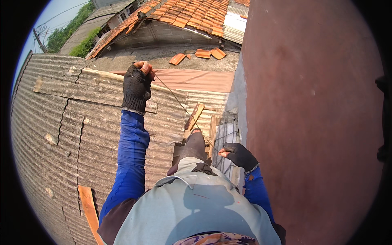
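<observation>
A thin dark cord [176, 99] runs slantwise between my two hands, from upper left to lower right, and looks nearly taut. My left hand [137, 87], in a black fingerless glove, is raised over the corrugated roof with its fingers closed on the cord's upper end. Lower down, my right hand [239, 156], gloved the same way, pinches the cord beside the reddish-brown wall [310, 102]. The cord passes in front of a short piece of wood [195, 116] and my leg [194, 148]. Whether it is tied to anything cannot be seen.
Grey corrugated roofing [106, 139] spreads out on the left, with an orange-brown plank [88, 206] lying on it. A metal grid [224, 139] shows below, beside the wall. Several loose tile pieces [177, 59] lie on a ledge before a tiled roof [192, 16].
</observation>
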### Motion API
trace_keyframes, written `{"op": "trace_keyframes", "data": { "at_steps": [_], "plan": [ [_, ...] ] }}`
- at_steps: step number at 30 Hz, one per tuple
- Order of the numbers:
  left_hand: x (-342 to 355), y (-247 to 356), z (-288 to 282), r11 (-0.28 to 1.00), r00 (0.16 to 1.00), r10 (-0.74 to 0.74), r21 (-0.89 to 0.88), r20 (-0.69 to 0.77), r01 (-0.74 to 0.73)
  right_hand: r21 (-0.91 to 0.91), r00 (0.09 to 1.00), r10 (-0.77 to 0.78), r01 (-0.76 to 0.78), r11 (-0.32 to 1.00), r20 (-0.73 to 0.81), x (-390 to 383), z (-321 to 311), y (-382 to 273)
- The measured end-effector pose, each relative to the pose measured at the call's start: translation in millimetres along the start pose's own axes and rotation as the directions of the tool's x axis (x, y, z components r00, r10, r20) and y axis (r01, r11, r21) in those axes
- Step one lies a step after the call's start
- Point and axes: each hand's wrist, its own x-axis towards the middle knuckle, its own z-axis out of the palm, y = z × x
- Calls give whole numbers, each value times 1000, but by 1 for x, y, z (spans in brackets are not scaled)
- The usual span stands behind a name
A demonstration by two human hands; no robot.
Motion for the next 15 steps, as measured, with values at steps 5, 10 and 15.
{"op": "trace_keyframes", "data": {
  "at_steps": [5, 10, 15],
  "plan": [
    [-3, -6, -21, 980, 982, -183, -84, -39, 179, 203, 985, 38, -3, 979, -167, -25, -35, -4],
    [-1, -9, -19, 964, 984, -180, -197, 17, 180, 259, 951, 99, -20, 966, -294, -21, -36, 8],
    [5, -8, -13, 927, 970, -191, -299, 148, 228, 15, 928, 88, -89, 996, -363, -6, -21, 20]
  ]
}}
